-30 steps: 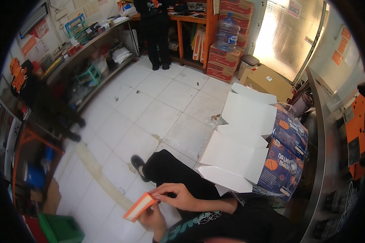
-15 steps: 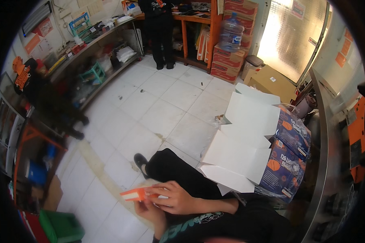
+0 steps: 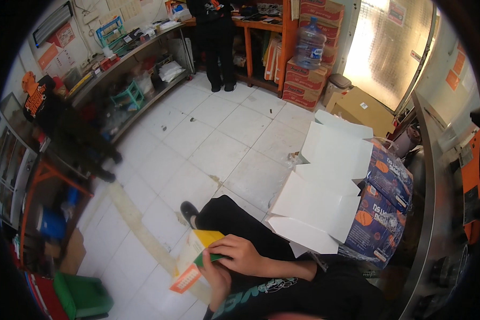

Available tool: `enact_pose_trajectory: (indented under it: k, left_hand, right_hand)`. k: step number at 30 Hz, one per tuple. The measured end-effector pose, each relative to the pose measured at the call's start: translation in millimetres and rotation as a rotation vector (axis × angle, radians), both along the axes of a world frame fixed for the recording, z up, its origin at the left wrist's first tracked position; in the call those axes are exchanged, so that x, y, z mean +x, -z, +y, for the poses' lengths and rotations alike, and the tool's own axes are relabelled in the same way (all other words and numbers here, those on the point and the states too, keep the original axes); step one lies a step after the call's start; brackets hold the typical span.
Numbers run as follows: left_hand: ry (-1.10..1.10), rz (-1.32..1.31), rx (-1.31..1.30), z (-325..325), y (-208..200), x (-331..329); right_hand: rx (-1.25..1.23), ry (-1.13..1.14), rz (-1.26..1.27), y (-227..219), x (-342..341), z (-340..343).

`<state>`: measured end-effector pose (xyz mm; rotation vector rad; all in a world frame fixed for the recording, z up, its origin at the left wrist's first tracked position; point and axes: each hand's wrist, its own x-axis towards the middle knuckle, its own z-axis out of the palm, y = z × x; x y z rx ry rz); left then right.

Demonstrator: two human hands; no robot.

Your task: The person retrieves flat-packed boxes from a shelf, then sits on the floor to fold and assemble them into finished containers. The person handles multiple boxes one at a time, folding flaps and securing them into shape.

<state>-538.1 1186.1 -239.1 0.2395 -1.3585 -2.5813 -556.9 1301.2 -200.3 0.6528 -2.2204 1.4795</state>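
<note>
Above my lap, I hold a thin folded carton (image 3: 189, 257) with white, orange, yellow and green panels. My left hand (image 3: 216, 276) grips its lower side, the thumb beside the green part. From the right, my right hand (image 3: 242, 255) closes over the green and yellow edge. The orange panel points down and to the left, while the yellow one points up. Fingers hide part of the carton. To the right of my hands lie white opened carton flaps (image 3: 317, 205), next to dark blue printed packs (image 3: 376, 221) wrapped in clear plastic.
A steel counter edge (image 3: 426, 213) runs along the right. At lower left stands a green bin (image 3: 82, 296). One person (image 3: 64, 128) is at the left shelving and another (image 3: 214, 45) at the back. Red boxes (image 3: 304, 82) are stacked by a large water bottle (image 3: 309, 45).
The carton in my hands has turned and spread out, so yellow, green and white panels now show beside the orange. My left hand has shifted slightly right. The view has tilted a little.
</note>
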Motion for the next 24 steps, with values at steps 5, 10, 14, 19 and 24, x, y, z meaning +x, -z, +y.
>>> enact_pose_trajectory:
  k: [5, 10, 14, 19, 24]
  left_hand:
    - [-0.036, 0.056, -0.045, -13.7, -6.7, -2.3]
    - [-0.301, -0.025, -0.312, -14.6, -7.8, -2.2]
    - [-0.296, -0.124, -0.401, -15.7, -0.7, 0.3]
    - [-0.217, -0.169, -0.501, -19.5, 3.9, 10.4]
    - [0.018, -0.129, -0.444, -38.2, 0.1, 22.0]
  right_hand:
    - [-0.078, -0.040, -0.037, -4.2, -4.4, 2.5]
    - [-0.420, -0.007, -0.206, -3.5, -4.7, 4.2]
    - [-0.383, -0.018, -0.176, -4.1, -4.5, 3.9]
    - [-0.320, -0.020, -0.261, -8.2, -3.6, 3.7]
    - [-0.313, -0.006, -0.224, -8.8, -4.9, 5.3]
